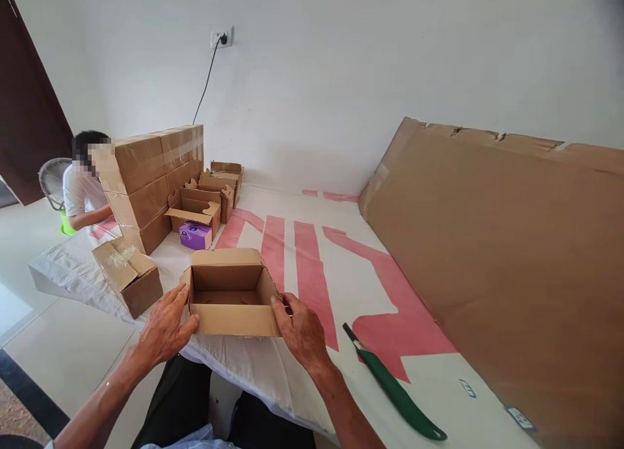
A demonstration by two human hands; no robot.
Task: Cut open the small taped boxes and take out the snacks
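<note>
A small open cardboard box [234,319] sits on a white sheet with pink markings [292,254] right in front of me, its top flaps up and nothing visible inside. My left hand [163,329] grips its left front corner. My right hand [299,332] grips its right front corner, with the thumb over the side wall. A green-handled knife [397,394] lies on the sheet to the right of my right hand, apart from it.
A taped small box [129,273] sits to the left. Behind it stands a stack of large cartons [156,182], several open small boxes [209,199] and a purple pack [195,234]. A large cardboard sheet [502,241] leans at right. A person [82,189] sits at far left.
</note>
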